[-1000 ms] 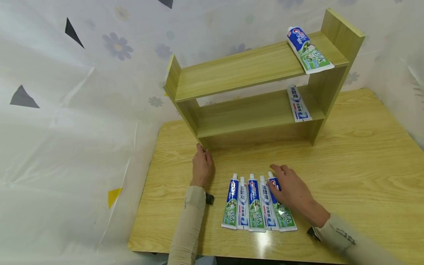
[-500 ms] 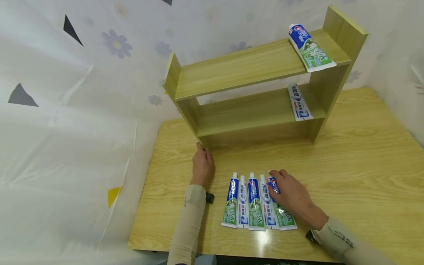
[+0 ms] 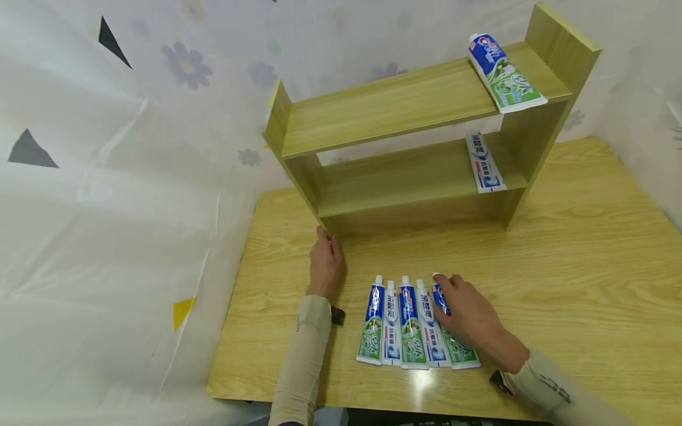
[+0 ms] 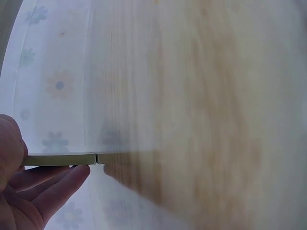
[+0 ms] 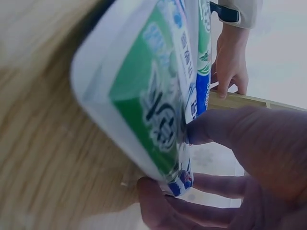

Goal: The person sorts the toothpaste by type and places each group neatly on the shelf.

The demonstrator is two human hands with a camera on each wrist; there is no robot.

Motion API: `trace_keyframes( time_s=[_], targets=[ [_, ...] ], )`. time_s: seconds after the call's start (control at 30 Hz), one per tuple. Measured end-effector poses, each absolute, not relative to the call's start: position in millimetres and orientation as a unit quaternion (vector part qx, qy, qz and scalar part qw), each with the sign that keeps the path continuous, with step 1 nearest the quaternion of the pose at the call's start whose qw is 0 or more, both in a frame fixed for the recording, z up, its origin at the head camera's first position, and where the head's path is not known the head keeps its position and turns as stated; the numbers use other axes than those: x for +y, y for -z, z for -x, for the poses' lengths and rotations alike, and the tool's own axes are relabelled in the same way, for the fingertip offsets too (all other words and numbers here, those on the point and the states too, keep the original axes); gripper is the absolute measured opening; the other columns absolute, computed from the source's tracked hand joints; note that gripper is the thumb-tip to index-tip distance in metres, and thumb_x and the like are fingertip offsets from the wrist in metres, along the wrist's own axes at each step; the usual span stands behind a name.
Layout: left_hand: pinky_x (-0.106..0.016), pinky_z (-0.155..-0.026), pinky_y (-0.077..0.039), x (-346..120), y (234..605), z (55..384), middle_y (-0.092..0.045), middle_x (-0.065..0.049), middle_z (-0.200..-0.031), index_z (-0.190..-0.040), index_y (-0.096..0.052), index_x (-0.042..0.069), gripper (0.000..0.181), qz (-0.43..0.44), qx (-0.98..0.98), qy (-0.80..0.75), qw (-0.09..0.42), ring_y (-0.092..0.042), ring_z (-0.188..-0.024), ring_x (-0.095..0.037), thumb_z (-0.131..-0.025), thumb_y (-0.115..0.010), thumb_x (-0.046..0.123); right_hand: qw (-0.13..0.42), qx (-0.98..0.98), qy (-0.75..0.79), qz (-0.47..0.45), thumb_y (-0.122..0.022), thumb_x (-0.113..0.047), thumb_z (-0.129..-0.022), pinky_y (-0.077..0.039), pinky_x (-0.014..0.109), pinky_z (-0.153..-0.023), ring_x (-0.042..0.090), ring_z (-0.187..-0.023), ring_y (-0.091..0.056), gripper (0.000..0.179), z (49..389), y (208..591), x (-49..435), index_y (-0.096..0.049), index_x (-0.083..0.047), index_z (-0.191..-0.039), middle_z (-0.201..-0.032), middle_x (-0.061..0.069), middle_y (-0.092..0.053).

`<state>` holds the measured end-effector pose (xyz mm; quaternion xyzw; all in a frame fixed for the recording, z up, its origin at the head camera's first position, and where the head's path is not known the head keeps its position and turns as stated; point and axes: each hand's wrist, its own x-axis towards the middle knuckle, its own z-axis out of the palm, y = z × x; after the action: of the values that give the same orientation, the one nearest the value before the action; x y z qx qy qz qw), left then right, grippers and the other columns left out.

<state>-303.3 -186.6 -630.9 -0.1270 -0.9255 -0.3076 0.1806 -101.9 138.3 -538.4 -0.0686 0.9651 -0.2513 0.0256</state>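
“冷酸灵” tube (image 3: 431,331) beside right grip (image 3: 474,316)

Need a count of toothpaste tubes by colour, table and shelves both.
Blue-and-green toothpaste tubes: 4 (3 on the table, 1 on the top shelf)
White-and-blue toothpaste tubes: 3 (2 on the table, 1 on the lower shelf)
Total: 7

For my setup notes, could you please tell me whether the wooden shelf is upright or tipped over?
Upright: the wooden shelf stands on the table on its side panels, with a toothpaste tube lying on each level.
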Motion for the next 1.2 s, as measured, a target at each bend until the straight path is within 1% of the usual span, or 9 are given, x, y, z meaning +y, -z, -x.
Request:
trace_keyframes(
  time_s=[0.07,0.2,0.23,0.3,0.4,0.5,0.63,0.9,1.2],
  targets=[
    [-0.034,-0.054,-0.047,-186.1,628.6,302.0,-0.059,-0.006,-0.079,-0.139,-0.048,0.002,0.035,0.125,-0.923,0.317,0.179,-0.055,-0.062,-0.017,-0.119,-0.04,0.029,0.033,0.965,0.25,0.069,-0.078,-0.024,-0.099,-0.064,0.055,-0.083,0.035,-0.1,-0.069,0.063,100.0,537.0,137.8,-0.055,0.001,-0.152,-0.131,0.031,-0.066],
    [-0.034,-0.055,-0.048,-186.5,629.2,301.7,-0.059,-0.006,-0.08,-0.141,-0.047,0.002,0.038,0.119,-0.928,0.308,0.171,-0.057,-0.063,-0.017,-0.12,-0.038,0.032,0.046,0.969,0.23,0.073,-0.081,-0.023,-0.093,-0.063,0.051,-0.072,0.038,-0.101,-0.068,0.071,97.7,534.6,137.5,-0.053,-0.002,-0.155,-0.131,0.03,-0.065],
    [-0.032,-0.054,-0.047,-188.1,632.8,304.1,-0.058,-0.004,-0.079,-0.142,-0.047,0.004,0.041,0.117,-0.929,0.306,0.17,-0.056,-0.062,-0.015,-0.12,-0.035,0.037,0.048,0.97,0.226,0.073,-0.082,-0.023,-0.092,-0.061,0.048,-0.068,0.036,-0.099,-0.067,0.072,97.5,534.0,137.7,-0.054,-0.003,-0.155,-0.13,0.03,-0.065],
    [-0.03,-0.054,-0.048,-187.5,632.6,303.7,-0.059,-0.004,-0.08,-0.142,-0.046,0.005,0.042,0.115,-0.934,0.295,0.168,-0.057,-0.063,-0.016,-0.12,-0.032,0.037,0.046,0.972,0.218,0.076,-0.083,-0.024,-0.092,-0.058,0.043,-0.063,0.034,-0.094,-0.065,0.072,97.5,533.2,138.2,-0.054,-0.003,-0.155,-0.126,0.029,-0.066],
    [-0.03,-0.055,-0.049,-186.8,630.5,301.9,-0.06,-0.004,-0.081,-0.141,-0.046,0.006,0.04,0.112,-0.935,0.295,0.165,-0.058,-0.064,-0.016,-0.12,-0.032,0.037,0.038,0.972,0.216,0.081,-0.083,-0.024,-0.091,-0.055,0.038,-0.059,0.028,-0.086,-0.063,0.071,97.4,533.3,139.0,-0.056,-0.003,-0.154,-0.122,0.027,-0.067],
    [-0.03,-0.056,-0.049,-187.2,631.0,302.6,-0.061,-0.004,-0.083,-0.141,-0.046,0.007,0.041,0.11,-0.934,0.3,0.162,-0.059,-0.066,-0.015,-0.12,-0.032,0.038,0.03,0.971,0.221,0.085,-0.084,-0.023,-0.09,-0.054,0.037,-0.058,0.025,-0.081,-0.061,0.071,97.7,535.0,139.9,-0.056,-0.003,-0.153,-0.118,0.027,-0.067],
    [-0.03,-0.055,-0.048,-188.2,632.5,304.6,-0.061,-0.005,-0.082,-0.14,-0.046,0.007,0.04,0.112,-0.932,0.305,0.162,-0.058,-0.065,-0.015,-0.119,-0.033,0.038,0.027,0.971,0.224,0.084,-0.083,-0.022,-0.09,-0.054,0.036,-0.058,0.024,-0.08,-0.061,0.071,98.0,538.7,140.8,-0.056,-0.002,-0.153,-0.119,0.027,-0.067],
    [-0.028,-0.049,-0.045,-188.6,633.5,305.4,-0.058,-0.005,-0.077,-0.137,-0.047,0.006,0.037,0.123,-0.929,0.305,0.17,-0.054,-0.058,-0.014,-0.12,-0.034,0.035,0.036,0.968,0.235,0.074,-0.082,-0.019,-0.088,-0.05,0.031,-0.057,0.022,-0.078,-0.059,0.072,97.7,541.9,141.0,-0.056,-0.002,-0.153,-0.119,0.027,-0.067],
    [-0.028,-0.048,-0.044,-188.2,634.5,306.1,-0.057,-0.004,-0.076,-0.135,-0.048,0.007,0.036,0.122,-0.928,0.307,0.174,-0.053,-0.057,-0.013,-0.12,-0.035,0.036,0.036,0.967,0.243,0.067,-0.083,-0.018,-0.088,-0.045,0.028,-0.054,0.019,-0.075,-0.056,0.071,95.5,541.5,140.2,-0.056,-0.004,-0.152,-0.115,0.024,-0.066]
  ],
)
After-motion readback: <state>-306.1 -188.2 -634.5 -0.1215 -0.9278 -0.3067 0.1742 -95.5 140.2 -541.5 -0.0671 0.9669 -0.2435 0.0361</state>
